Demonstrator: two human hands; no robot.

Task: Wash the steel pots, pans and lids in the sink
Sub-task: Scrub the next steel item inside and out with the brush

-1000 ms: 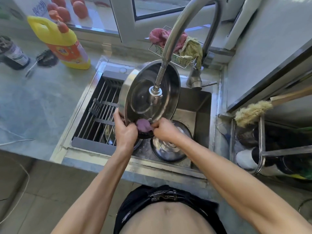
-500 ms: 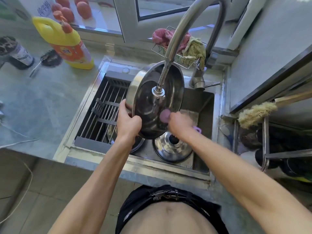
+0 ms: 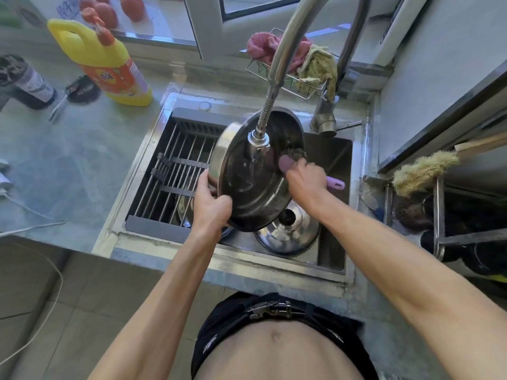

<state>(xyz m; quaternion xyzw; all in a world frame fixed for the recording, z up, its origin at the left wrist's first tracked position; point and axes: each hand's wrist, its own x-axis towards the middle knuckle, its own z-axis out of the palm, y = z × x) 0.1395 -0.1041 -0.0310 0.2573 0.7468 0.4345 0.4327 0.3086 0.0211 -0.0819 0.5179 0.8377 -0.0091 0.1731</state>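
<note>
A grey-green stone bench [image 3: 55, 160] ran under a window, with a steel sink [image 3: 337, 259] sunk into it and pale floor tiles below its front edge. A slatted drying rack [image 3: 175, 171] covered the left half of the sink, and a curved spring-neck tap [image 3: 290, 39] hung over the middle. On the bench stood one yellow detergent jug [image 3: 104, 61] and one dark bottle [image 3: 24, 80]; behind the tap, one wire basket [image 3: 288, 78] held two cloths, one pink and one yellow-green. At least three red tomatoes [image 3: 131, 6] lay on the sill.

One steel pot [image 3: 258, 174] was tilted on edge above the sink, its open side toward the camera. The left hand [image 3: 211, 201] gripped its lower left rim, fingers curled over the edge. The right hand [image 3: 307, 179] was closed round one purple-handled wire brush [image 3: 293, 157], whose bristles pressed against the pot's inner wall at the right. One domed steel lid [image 3: 290, 231] with a black knob lay in the basin just below the pot. A second steel piece showed partly under the rack; what it was could not be told.
</note>
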